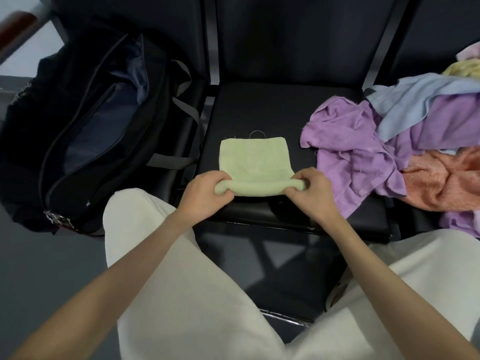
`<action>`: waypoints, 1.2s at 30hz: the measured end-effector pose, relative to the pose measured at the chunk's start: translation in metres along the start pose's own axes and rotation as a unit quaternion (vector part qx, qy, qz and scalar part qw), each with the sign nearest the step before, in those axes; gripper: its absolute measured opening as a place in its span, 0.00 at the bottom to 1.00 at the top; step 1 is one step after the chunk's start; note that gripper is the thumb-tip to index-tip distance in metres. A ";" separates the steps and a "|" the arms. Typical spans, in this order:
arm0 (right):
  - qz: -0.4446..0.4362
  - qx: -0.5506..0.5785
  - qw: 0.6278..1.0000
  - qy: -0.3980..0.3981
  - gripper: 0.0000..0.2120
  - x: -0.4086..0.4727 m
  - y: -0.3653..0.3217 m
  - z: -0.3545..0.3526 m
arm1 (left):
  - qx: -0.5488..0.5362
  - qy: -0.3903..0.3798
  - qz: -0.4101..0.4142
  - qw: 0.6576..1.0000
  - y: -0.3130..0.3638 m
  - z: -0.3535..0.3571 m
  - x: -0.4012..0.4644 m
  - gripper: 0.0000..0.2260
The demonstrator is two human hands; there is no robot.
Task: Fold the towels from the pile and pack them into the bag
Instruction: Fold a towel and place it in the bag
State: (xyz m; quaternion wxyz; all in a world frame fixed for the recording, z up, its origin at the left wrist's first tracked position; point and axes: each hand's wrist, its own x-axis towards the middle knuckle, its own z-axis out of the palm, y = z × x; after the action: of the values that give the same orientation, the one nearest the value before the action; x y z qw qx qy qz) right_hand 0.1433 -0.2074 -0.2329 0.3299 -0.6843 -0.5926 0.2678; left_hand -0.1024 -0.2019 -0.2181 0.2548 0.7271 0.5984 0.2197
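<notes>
A pale green towel lies flat on the black seat in front of me, its near edge rolled up into a thick fold. My left hand grips the left end of that roll, and my right hand grips the right end. A loose thread curls at the towel's far edge. The open black bag sits on the seat to the left, its zipped mouth gaping and dark inside. To the right lies the pile of towels: purple, light blue, orange, yellow and pink.
Black seat backs rise behind the seats. Grey straps of the bag hang toward the middle seat. My white-trousered legs fill the foreground over a dark floor. A reddish armrest shows at the top left.
</notes>
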 end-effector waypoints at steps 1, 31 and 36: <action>0.020 0.045 0.999 0.001 0.05 -0.002 -0.006 -0.005 | -0.030 0.007 -0.009 0.999 0.004 -0.005 -0.002 0.06; 0.143 -0.088 0.986 -0.013 0.16 0.054 0.011 0.050 | -0.102 -0.044 -0.302 0.947 -0.015 0.030 0.061 0.14; 0.115 0.018 0.993 -0.016 0.13 0.042 -0.025 0.056 | -0.190 0.001 -0.270 0.944 -0.022 -0.002 0.053 0.11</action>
State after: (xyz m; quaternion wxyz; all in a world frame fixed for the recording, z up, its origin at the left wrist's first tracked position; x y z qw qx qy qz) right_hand 0.0914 -0.1560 -0.2490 0.3000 -0.7375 -0.5101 0.3254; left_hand -0.1105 -0.1466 -0.2299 0.4373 0.4761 0.7198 0.2529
